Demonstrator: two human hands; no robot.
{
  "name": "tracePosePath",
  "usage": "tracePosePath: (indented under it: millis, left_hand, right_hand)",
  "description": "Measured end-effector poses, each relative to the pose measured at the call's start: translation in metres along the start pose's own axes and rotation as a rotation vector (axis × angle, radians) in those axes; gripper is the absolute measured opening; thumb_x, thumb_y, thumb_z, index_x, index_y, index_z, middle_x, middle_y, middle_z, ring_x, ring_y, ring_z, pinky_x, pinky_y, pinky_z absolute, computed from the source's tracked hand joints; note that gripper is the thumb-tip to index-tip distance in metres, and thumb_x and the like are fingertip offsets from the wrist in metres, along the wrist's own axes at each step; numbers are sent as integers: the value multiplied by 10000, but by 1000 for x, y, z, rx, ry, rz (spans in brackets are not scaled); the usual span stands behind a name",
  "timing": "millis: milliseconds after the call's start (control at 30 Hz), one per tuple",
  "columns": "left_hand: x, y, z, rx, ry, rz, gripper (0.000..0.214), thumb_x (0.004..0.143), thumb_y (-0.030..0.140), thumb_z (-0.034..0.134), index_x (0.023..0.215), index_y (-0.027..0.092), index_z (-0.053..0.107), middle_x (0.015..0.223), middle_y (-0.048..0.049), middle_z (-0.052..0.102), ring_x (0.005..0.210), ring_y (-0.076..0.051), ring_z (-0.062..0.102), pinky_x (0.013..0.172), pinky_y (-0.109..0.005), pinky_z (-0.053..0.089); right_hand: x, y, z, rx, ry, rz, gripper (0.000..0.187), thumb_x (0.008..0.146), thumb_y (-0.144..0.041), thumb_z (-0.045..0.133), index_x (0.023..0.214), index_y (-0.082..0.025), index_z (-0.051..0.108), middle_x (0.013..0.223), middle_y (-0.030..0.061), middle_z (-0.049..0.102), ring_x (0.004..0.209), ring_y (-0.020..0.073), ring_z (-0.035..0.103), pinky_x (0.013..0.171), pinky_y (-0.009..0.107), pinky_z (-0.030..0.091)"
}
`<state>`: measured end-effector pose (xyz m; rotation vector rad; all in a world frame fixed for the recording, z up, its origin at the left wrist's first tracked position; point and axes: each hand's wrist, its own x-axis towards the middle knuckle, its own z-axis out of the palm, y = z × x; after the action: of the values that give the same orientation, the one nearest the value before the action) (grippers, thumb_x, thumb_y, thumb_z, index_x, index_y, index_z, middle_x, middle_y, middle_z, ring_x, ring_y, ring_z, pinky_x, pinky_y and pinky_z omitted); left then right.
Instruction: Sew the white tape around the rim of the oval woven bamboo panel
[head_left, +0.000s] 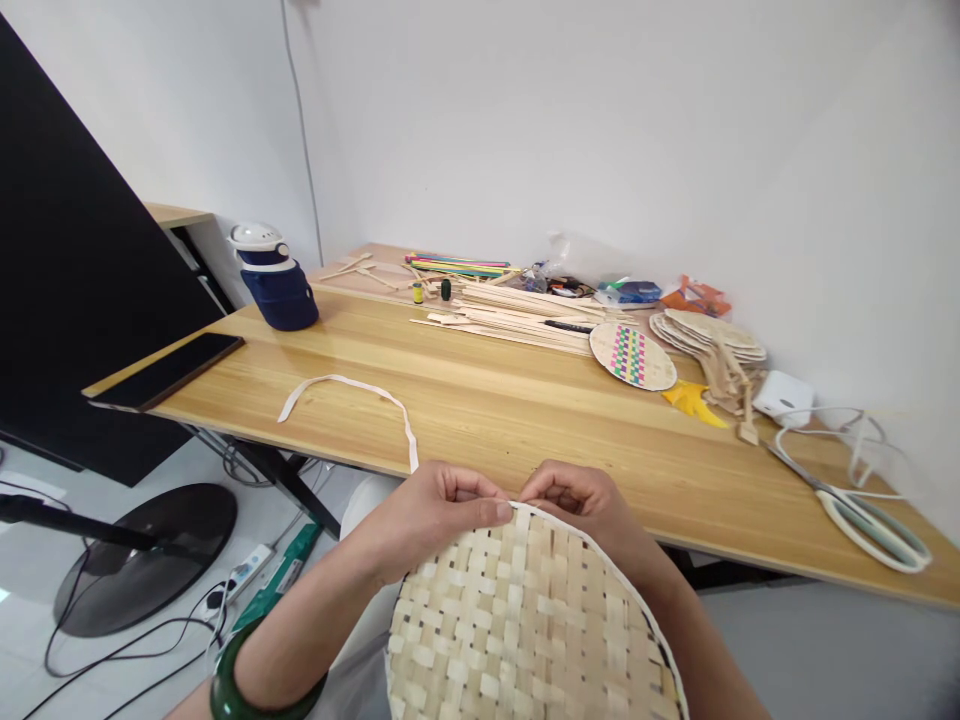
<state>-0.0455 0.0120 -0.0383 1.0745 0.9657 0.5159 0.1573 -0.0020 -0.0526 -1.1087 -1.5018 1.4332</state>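
A round panel of woven pale bamboo strips is held upright at the front, its lower part cut off by the view. White edging runs along its right rim up to the top. My left hand pinches the top rim, thumb on the near face. Close beside it, my right hand has its fingers closed at the rim from behind, and its fingertips are partly hidden. A loose white fabric strip trails from behind my left hand across the table in a curve.
On the wooden table lie large scissors, a patterned woven fan, stacked fans, bamboo strips, thread spools, a phone and a blue bottle. Cables cover the floor at left.
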Motion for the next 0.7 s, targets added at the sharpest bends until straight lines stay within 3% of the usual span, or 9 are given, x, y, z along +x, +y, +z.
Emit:
tracePosePath:
  millis: [333, 433, 567, 700]
  left_hand:
    - [-2, 3, -1, 91, 4, -12, 378, 629, 499, 782, 688, 131, 724, 519, 35, 519, 472, -67, 327, 468, -227, 190]
    - [-3, 5, -3, 123, 3, -13, 373, 645, 506, 763, 691, 137, 732, 499, 33, 516, 449, -72, 328, 450, -233, 189]
    - [-6, 11, -8, 146, 71, 18, 351, 671, 501, 737, 684, 150, 736, 530, 2, 600, 462, -104, 453, 458, -232, 286]
    - [-7, 17, -13, 163, 137, 88, 345, 666, 494, 742, 706, 151, 742, 590, -19, 655, 523, -131, 524, 497, -232, 360]
  right_hand:
    - [4, 6, 3, 29, 15, 45, 345, 730, -479, 749, 725, -147, 653, 647, -3, 603, 566, 92, 499, 535, 214, 394]
    - [7, 6, 1, 22, -20, 12, 305, 770, -455, 718, 754, -152, 684, 695, 21, 651, 612, 114, 557, 570, 232, 432]
    - [9, -3, -12, -209, 57, -229, 164, 872, -325, 630, 858, -189, 722, 898, 64, 706, 860, 180, 633, 764, 311, 488]
    - [4, -24, -10, -583, 216, -571, 93, 883, -209, 625, 906, -214, 714, 863, 51, 689, 867, 191, 603, 785, 347, 484]
